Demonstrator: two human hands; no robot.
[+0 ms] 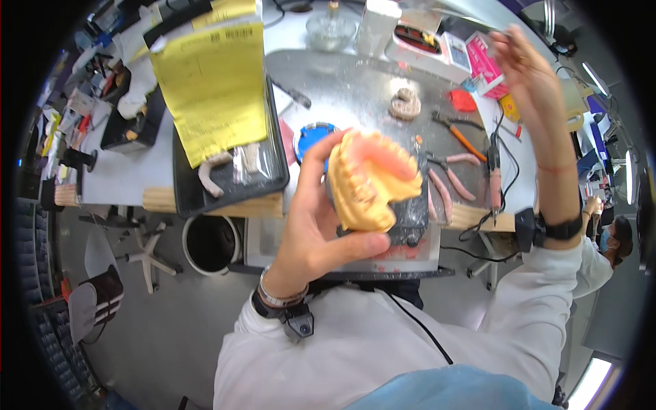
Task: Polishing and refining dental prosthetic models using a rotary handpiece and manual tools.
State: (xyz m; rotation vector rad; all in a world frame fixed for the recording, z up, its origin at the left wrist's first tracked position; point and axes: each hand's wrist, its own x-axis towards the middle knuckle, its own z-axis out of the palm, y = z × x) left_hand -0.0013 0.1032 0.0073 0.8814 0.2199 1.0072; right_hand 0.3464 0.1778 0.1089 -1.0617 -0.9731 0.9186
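My left hand holds up a yellow plaster dental model, its thumb across the near edge and its fingers behind. A pink plate covers the model's inner arch, with a row of teeth around it. My right hand is raised at the far right of the bench, close to a pink box. Its fingers are curled together; a thin pale streak runs left from the fingertips, too blurred to name. Below it on the bench lie orange-handled pliers and a pink-handled pair of pliers.
At left, a black tray holds a yellow paper slip and a pale horseshoe-shaped piece. A corded handpiece lies at right. A plaster arch, a red piece and a glass burner are farther back. A bin stands below.
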